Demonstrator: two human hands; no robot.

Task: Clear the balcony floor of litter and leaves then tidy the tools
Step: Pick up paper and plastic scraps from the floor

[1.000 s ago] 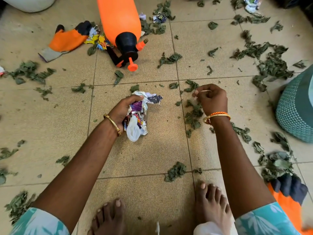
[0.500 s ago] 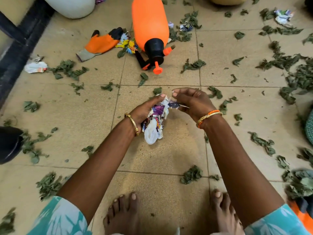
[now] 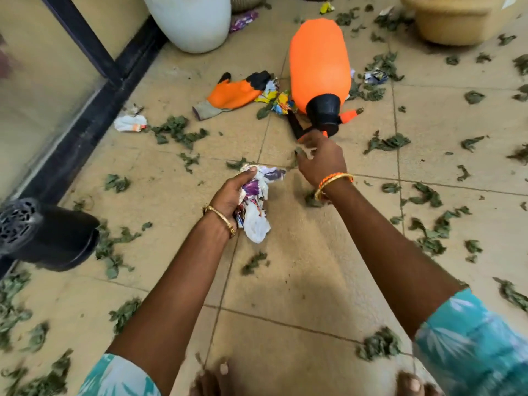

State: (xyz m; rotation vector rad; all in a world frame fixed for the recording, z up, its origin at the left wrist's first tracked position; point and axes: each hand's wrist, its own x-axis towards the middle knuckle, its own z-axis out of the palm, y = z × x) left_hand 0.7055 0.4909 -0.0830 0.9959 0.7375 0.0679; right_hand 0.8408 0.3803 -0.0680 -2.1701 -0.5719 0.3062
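Right now the left hand [image 3: 228,195] is gripping a crumpled bundle of white, purple and printed wrappers [image 3: 255,201], fingers curled tight around it. The right hand [image 3: 320,158] is reaching forward just short of the orange plastic pump sprayer with a black cap [image 3: 320,67]; its fingers are curling, seemingly around a small scrap or leaf, but blur is making it impossible to tell what, if anything, they are pinching.

Litter collection looks to be the step in hand. Just left of the sprayer, a yellow and blue crumpled wrapper [image 3: 275,98] is lying against an orange and black work glove [image 3: 234,92]; farther left, a white scrap [image 3: 130,122] is sitting by the black door frame [image 3: 94,110]. Dried green leaves [image 3: 177,132] are covering the beige tiled floor [image 3: 314,267] all around the sprayer.

Next, the right hand likely needs to pick the loose wrapper beside the sprayer and pass it into the bundle. No printing is proving readable.
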